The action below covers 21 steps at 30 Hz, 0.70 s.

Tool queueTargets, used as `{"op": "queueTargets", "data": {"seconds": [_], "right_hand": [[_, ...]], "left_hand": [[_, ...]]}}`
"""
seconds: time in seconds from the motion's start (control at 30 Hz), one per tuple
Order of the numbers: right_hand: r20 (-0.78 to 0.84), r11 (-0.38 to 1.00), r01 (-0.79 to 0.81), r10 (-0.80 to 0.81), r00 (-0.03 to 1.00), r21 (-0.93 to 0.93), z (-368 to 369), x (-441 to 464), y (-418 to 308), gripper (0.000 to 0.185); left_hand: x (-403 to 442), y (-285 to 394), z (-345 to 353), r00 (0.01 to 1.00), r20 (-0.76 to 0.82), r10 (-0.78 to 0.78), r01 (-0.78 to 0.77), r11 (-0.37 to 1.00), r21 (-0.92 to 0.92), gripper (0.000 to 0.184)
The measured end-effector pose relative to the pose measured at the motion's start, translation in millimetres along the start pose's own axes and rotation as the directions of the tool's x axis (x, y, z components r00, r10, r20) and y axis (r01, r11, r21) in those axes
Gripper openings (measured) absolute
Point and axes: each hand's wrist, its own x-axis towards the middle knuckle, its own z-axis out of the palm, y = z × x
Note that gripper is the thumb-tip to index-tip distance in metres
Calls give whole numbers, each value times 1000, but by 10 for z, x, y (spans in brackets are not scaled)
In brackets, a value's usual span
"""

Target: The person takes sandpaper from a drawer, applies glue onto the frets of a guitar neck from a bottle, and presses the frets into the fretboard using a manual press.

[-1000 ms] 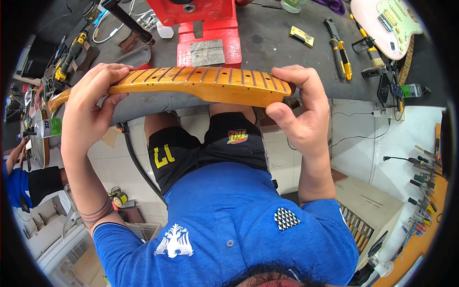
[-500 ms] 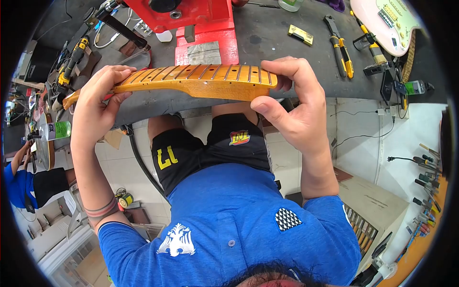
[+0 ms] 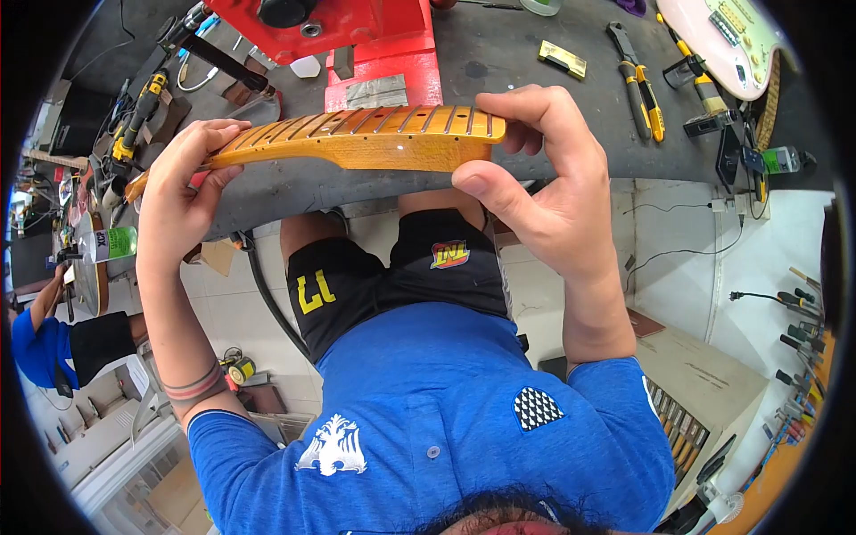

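Note:
A glossy amber guitar neck (image 3: 383,150) with metal frets and dark dot markers spans the space between my hands, above the bench's front edge. My left hand (image 3: 181,183) is closed around its narrow part, with the thumb on the near side and fingers over the top. The headstock end pokes out left of that hand, mostly covered. At the wide heel end, my right hand (image 3: 563,174) grips with the index finger at the fretboard edge and the thumb at the lower side. The neck's side faces me, and the fretboard is tilted upward.
On the dark bench (image 3: 499,53) stands a red metal fixture (image 3: 357,45). Beyond my right hand lie a small yellow box (image 3: 562,61), yellow-handled cutters (image 3: 640,89) and a pink guitar body (image 3: 736,45). A yellow-black power tool (image 3: 143,107) lies left. Another person (image 3: 67,343) is at far left.
The heel end has risen slightly and moved a little left with my right hand. More of the frets' tops has turned out of sight. My left hand keeps its grip.

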Motion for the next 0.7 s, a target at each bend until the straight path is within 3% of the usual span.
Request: {"op": "queueTargets", "data": {"seconds": [0.1,0.33,0.43,0.7], "right_hand": [[78,1000,-5,8,997,-31,-62,-3,-23,55],[68,999,34,-33,997,-19,-70,44,6,55],[44,997,80,-80,996,-1,-30,109,109,54],[159,997,45,-36,987,-60,75,246,359,59]], "left_hand": [[2,6,-2,1000,-6,9,-9,1000,9,38],[9,13,13,999,-17,34,-33,999,9,39],[29,21,130,994,-111,10,-14,999,-30,38],[31,-229,319,967,-238,86,-47,985,163,50]]}}
